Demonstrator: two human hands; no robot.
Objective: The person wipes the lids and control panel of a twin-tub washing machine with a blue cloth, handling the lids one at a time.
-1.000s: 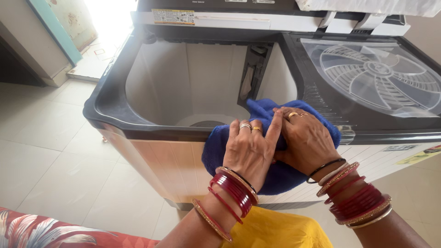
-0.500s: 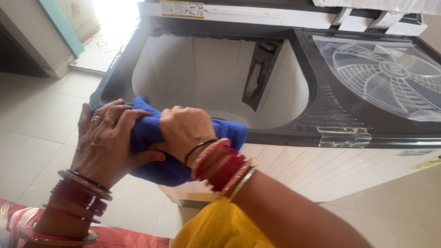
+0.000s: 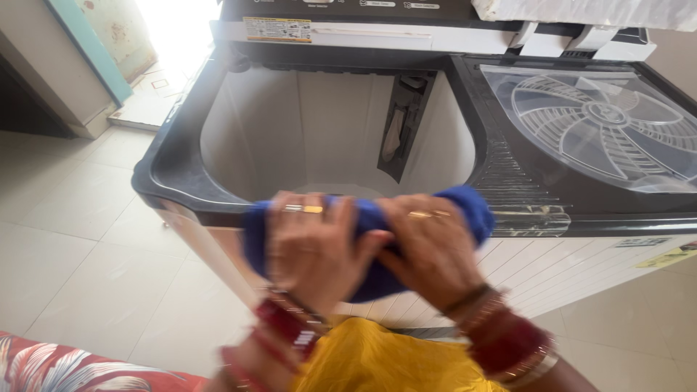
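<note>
Hands blurred by motion press a bright blue terry cloth [image 3: 377,218] onto the dark front rim of a twin-tub washing machine [image 3: 174,181]: left hand [image 3: 312,247] and right hand [image 3: 428,250] both clenched on it. Beyond gapes the pale open wash tub [image 3: 290,131]; rightward lies a clear ribbed spinner lid [image 3: 595,123].

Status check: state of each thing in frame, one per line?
blue cloth: bunched up, gripped by both hands over the tub's front rim
left hand: closed on the cloth, motion-blurred
right hand: closed on the cloth
wash tub: open, no lid over it; inside looks empty as far as visible
spinner cover: shut, clear plastic
</note>
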